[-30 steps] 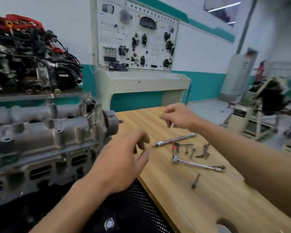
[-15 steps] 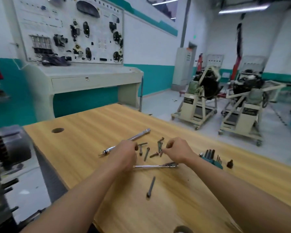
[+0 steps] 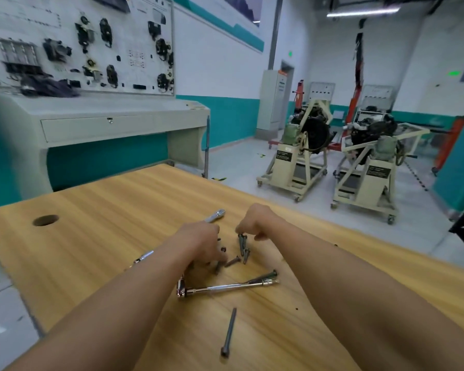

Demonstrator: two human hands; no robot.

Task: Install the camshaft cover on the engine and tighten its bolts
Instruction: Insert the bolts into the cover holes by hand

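The person is leaning over a wooden table (image 3: 91,236) with both bare forearms stretched out across it, and the only things the table is carrying are tools and fasteners. The loose bolts (image 3: 232,261) for the job are lying scattered in a small cluster near the middle of the top, between the two hands. The left hand (image 3: 201,243) is reaching down into that cluster with its fingers curled downward among the bolts; from here I cannot tell whether it is actually gripping one. The right hand (image 3: 256,222) is hovering just beyond, its fingers bent and its fingertips pinching the upper ends of a pair of bolts (image 3: 242,245) lying side by side. A chrome bar (image 3: 214,216) is running under the left wrist, its far end poking out past the hand. A ratchet wrench (image 3: 225,286) is lying just nearer than the cluster, and one long bolt (image 3: 229,332) is sitting apart, closer to the person. A round hole (image 3: 45,220) is showing in the tabletop at the left. Behind, a training panel (image 3: 91,49) is standing over a grey console (image 3: 118,121), and two engines are sitting on wheeled stands (image 3: 300,156) out on the floor.
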